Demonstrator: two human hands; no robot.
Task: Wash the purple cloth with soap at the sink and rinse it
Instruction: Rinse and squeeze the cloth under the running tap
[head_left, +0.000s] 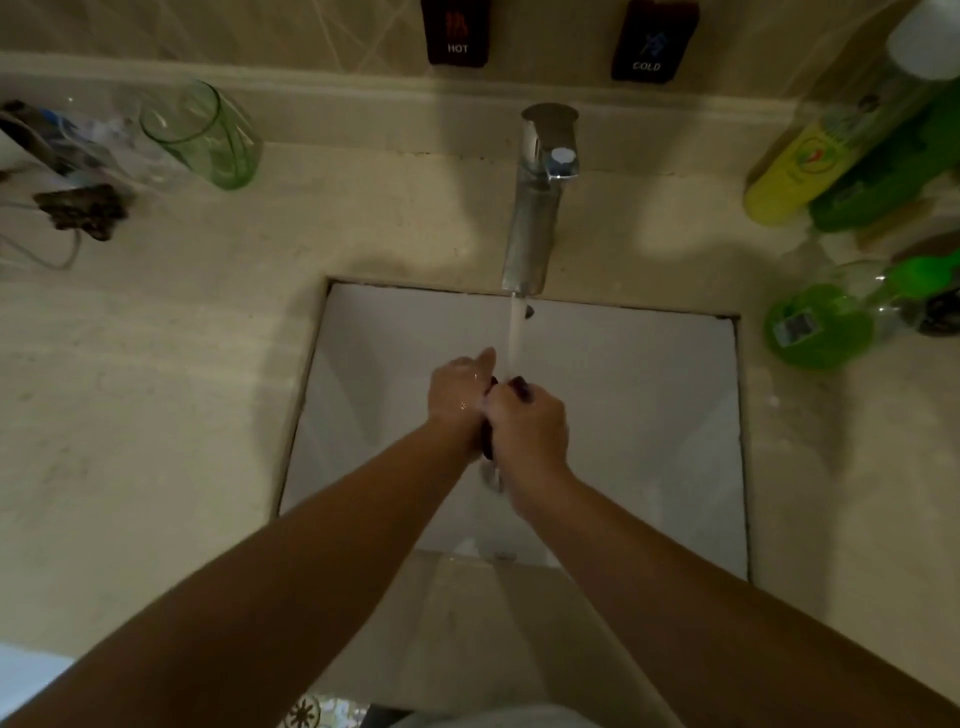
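Note:
Both hands meet over the middle of the white square sink (649, 415). My left hand (457, 395) and my right hand (530, 431) press together around the purple cloth (521, 387), which shows only as dark bits between the fingers and below the palms. Most of the cloth is hidden inside the hands. Water runs from the chrome tap (537, 208) in a thin stream (517, 327) that lands right at the fingertips. More water drips from under the hands into the basin.
A green glass (208, 135) and clear clutter stand on the beige counter at the back left. A yellow bottle (800, 171) and green bottles (821, 325) sit at the right. HOT and COLD signs hang on the wall behind the tap.

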